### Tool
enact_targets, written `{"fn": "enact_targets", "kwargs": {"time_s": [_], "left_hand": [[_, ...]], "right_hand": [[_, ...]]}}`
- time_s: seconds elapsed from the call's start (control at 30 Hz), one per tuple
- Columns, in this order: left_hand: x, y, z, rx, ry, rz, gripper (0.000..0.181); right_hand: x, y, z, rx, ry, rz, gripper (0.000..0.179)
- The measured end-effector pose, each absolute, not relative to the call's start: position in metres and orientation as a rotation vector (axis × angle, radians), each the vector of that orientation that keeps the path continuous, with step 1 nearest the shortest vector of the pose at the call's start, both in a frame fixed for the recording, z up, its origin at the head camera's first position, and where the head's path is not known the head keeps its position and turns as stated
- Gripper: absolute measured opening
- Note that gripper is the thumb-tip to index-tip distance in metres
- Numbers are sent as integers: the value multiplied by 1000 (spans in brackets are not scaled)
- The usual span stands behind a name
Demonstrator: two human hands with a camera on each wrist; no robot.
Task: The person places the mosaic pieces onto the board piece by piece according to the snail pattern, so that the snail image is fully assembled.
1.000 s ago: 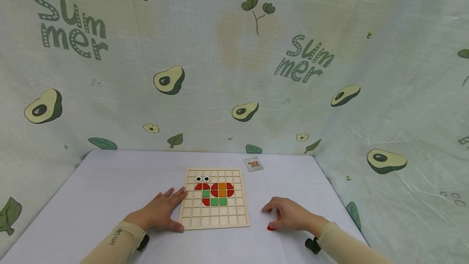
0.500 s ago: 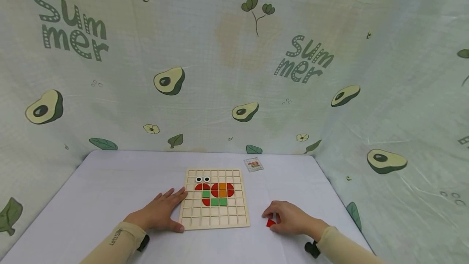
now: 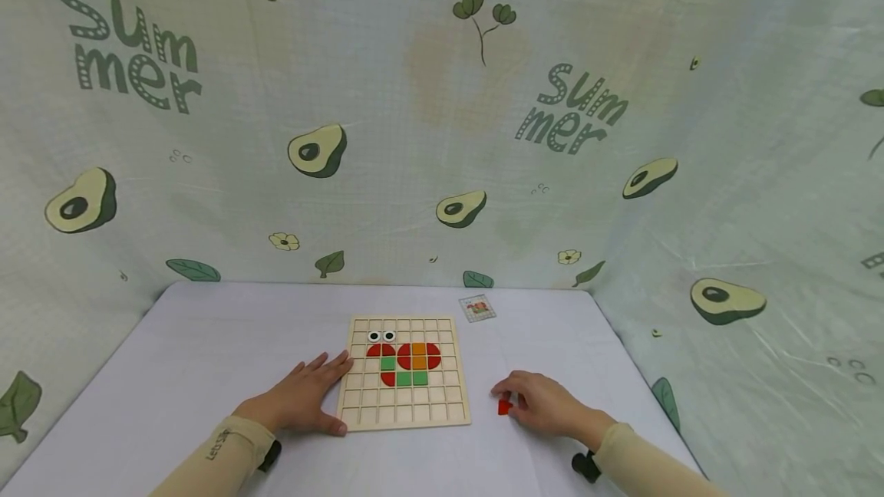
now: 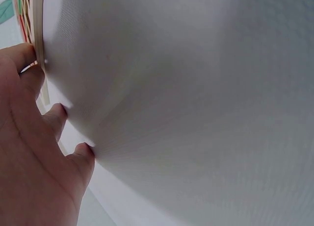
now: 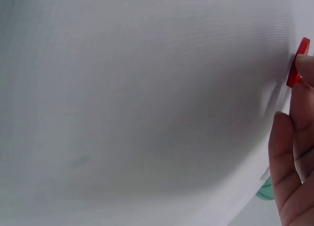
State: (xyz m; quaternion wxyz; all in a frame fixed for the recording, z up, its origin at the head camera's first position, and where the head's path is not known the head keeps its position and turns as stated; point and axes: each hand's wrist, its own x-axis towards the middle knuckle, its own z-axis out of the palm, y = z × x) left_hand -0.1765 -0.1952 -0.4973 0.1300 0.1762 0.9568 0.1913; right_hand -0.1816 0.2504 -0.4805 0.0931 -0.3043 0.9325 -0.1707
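Observation:
A pale wooden grid board [image 3: 443, 409] lies on the white table, with red, green and orange tiles [image 3: 412, 379] and two round eye pieces [image 3: 382, 336] set in its cells. My left hand [image 3: 304, 397] rests at the board's left edge, fingers spread and straight. In the left wrist view, its fingers [image 4: 58, 119] reach down beside the wooden rim [image 4: 38, 35]. To the right of the board, my right hand [image 3: 547, 403] pinches a small red tile [image 3: 504, 407] between thumb and fingers. The right wrist view shows that red tile [image 5: 297, 69] tilted, close over the cloth.
A small picture card [image 3: 478, 308] with a similar coloured pattern lies behind the board's right corner. A fabric backdrop [image 3: 387, 213] printed with avocados and leaves rises behind the table [image 3: 262, 328] and at its sides.
My right hand has drawn the red tile a little away from me and to the left, and the tile shows at a different angle. The left hand and board stay put.

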Motion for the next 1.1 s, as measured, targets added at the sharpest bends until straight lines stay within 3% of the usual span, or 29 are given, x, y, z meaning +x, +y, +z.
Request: {"fn": "enact_targets", "kwargs": {"time_s": [0.7,1.1], "left_hand": [[-175,-194,-495,526,2778,565,113],[-177,-195,-497,515,2772,559,114]], "right_hand": [[-187,247,-484,-864,2833,-447,26],[-193,241,-485,-992,2894,-391,23]]}}
